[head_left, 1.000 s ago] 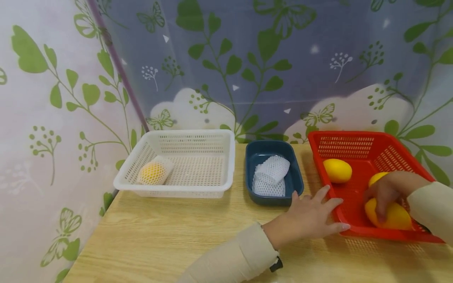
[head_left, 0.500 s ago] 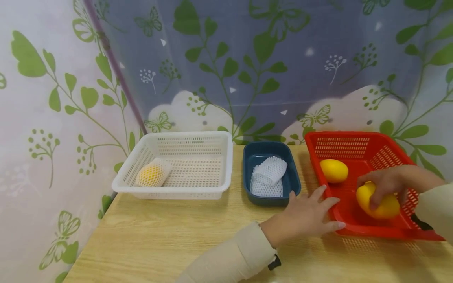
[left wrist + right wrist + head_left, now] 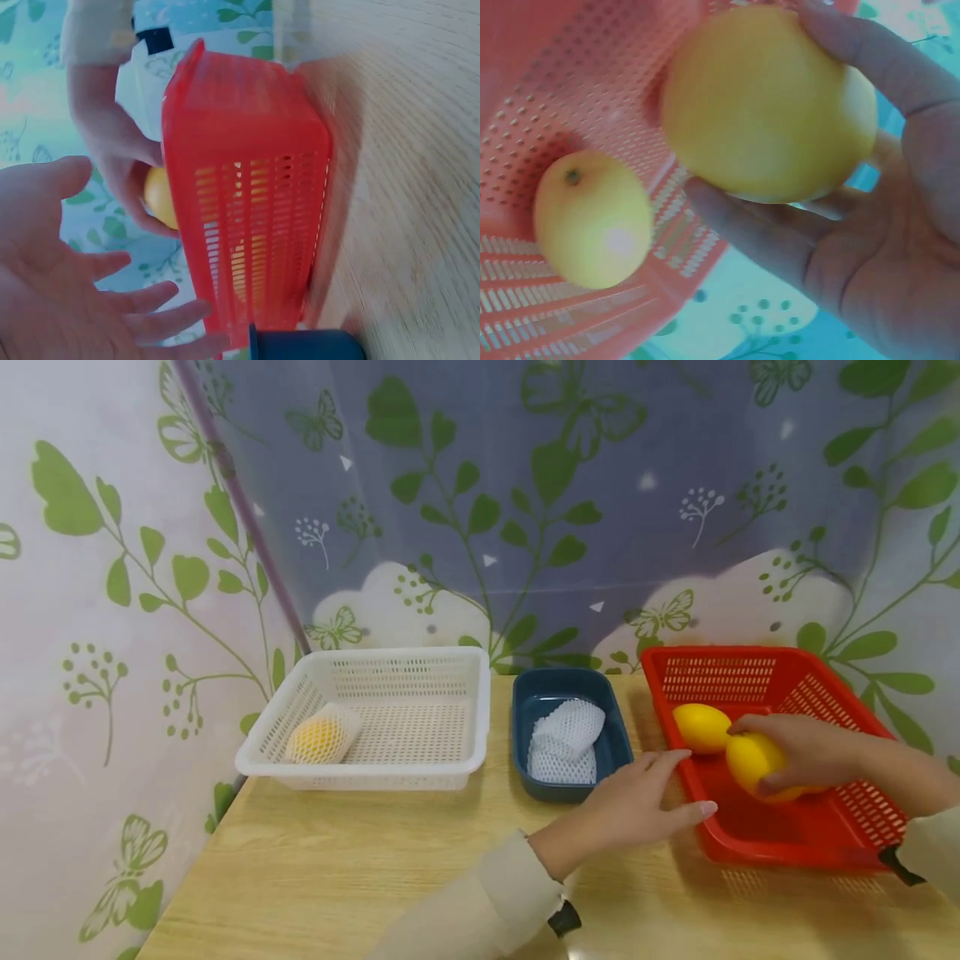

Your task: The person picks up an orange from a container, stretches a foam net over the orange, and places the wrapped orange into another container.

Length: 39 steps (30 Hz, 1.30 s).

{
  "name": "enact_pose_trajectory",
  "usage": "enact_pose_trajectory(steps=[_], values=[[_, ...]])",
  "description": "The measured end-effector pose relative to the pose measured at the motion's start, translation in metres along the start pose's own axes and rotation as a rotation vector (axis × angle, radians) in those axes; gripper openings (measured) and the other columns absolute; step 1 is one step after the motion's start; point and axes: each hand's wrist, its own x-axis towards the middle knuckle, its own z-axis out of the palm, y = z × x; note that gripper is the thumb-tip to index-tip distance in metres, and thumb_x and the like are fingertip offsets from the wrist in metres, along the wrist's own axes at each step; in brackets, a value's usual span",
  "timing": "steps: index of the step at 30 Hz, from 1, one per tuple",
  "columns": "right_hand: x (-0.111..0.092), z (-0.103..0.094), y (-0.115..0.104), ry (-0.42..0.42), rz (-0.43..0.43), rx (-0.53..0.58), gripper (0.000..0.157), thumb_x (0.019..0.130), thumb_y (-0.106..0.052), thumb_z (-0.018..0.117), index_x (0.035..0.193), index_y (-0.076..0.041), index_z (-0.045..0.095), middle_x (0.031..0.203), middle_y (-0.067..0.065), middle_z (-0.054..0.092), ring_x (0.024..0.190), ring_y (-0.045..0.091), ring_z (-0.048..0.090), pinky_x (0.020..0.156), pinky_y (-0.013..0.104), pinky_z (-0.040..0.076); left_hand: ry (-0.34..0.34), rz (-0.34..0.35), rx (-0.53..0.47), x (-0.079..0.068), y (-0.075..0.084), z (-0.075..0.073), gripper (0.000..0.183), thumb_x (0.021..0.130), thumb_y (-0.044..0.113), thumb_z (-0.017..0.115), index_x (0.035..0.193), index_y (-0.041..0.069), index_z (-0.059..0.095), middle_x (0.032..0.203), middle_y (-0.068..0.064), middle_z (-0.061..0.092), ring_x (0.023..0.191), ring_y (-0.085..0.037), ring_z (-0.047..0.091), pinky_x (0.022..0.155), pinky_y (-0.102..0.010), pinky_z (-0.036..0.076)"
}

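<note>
My right hand (image 3: 813, 747) grips a plump yellow fruit (image 3: 753, 764) inside the red plastic basket (image 3: 795, 852). In the right wrist view, thumb and fingers curl round that yellow fruit (image 3: 769, 105), which is raised above the basket's floor. Another yellow fruit (image 3: 701, 728) lies by the basket's left wall; its stem end shows on the fruit (image 3: 592, 217) in the right wrist view. A sliver of a third yellow fruit (image 3: 817, 789) peeks out behind the right hand. My left hand (image 3: 630, 802), fingers extended, is at the basket's left rim; contact is unclear.
A dark blue dish (image 3: 525, 727) with white foam net sleeves (image 3: 566, 739) stands left of the red basket. Farther left, a white basket (image 3: 480, 710) holds a yellow fruit in a foam net (image 3: 322, 737). A patterned curtain (image 3: 480, 510) hangs behind the wooden table (image 3: 322, 860).
My right hand has lifted the yellow fruit and carried it leftward within the red basket. My left hand has stayed by the rim, shifting slightly left.
</note>
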Motion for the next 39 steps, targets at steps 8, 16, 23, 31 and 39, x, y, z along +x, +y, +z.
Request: enact_pose_trajectory(steps=[8, 16, 23, 31, 39], values=[[-0.007, -0.001, -0.035, 0.271, -0.125, 0.003, 0.072, 0.071, -0.030, 0.087, 0.130, -0.009, 0.053, 0.124, 0.016, 0.057, 0.099, 0.029, 0.057, 0.077, 0.052, 0.052, 0.121, 0.015, -0.400, -0.007, -0.021, -0.014, 0.073, 0.091, 0.053, 0.060, 0.151, 0.028, 0.028, 0.145, 0.002, 0.043, 0.122, -0.017, 0.051, 0.095, -0.033, 0.048], [-0.006, 0.016, -0.076, 0.458, -0.229, 0.070, 0.076, 0.067, -0.030, 0.090, 0.132, -0.015, 0.053, 0.123, 0.005, 0.057, 0.100, 0.023, 0.057, 0.077, 0.045, 0.055, 0.133, 0.009, -0.659, -0.018, -0.036, -0.021, 0.072, 0.090, 0.043, 0.067, 0.147, 0.041, 0.024, 0.145, 0.006, 0.041, 0.122, -0.015, 0.053, 0.089, -0.024, 0.049], [0.002, 0.040, -0.111, 0.529, -0.269, 0.132, 0.087, 0.067, -0.023, 0.090, 0.139, -0.011, 0.044, 0.128, 0.008, 0.054, 0.098, 0.021, 0.057, 0.079, 0.047, 0.056, 0.089, 0.002, -0.721, -0.033, -0.055, -0.026, 0.072, 0.090, 0.038, 0.068, 0.148, 0.038, 0.025, 0.144, 0.002, 0.043, 0.119, -0.010, 0.052, 0.092, -0.025, 0.048], [0.016, 0.065, -0.137, 0.524, -0.245, 0.242, 0.093, 0.069, -0.021, 0.089, 0.145, -0.014, 0.036, 0.132, 0.012, 0.053, 0.103, 0.024, 0.056, 0.081, 0.045, 0.056, 0.098, -0.034, -0.748, -0.045, -0.067, -0.027, 0.074, 0.088, 0.037, 0.071, 0.147, 0.040, 0.026, 0.140, 0.004, 0.045, 0.119, -0.014, 0.052, 0.089, -0.026, 0.051], [0.025, 0.086, -0.151, 0.575, -0.198, 0.282, 0.093, 0.069, -0.021, 0.089, 0.145, -0.018, 0.036, 0.134, 0.015, 0.052, 0.106, 0.030, 0.057, 0.081, 0.048, 0.056, 0.108, -0.069, -0.720, -0.053, -0.074, -0.027, 0.077, 0.085, 0.038, 0.074, 0.147, 0.039, 0.028, 0.138, 0.001, 0.047, 0.117, -0.016, 0.053, 0.086, -0.029, 0.053]])
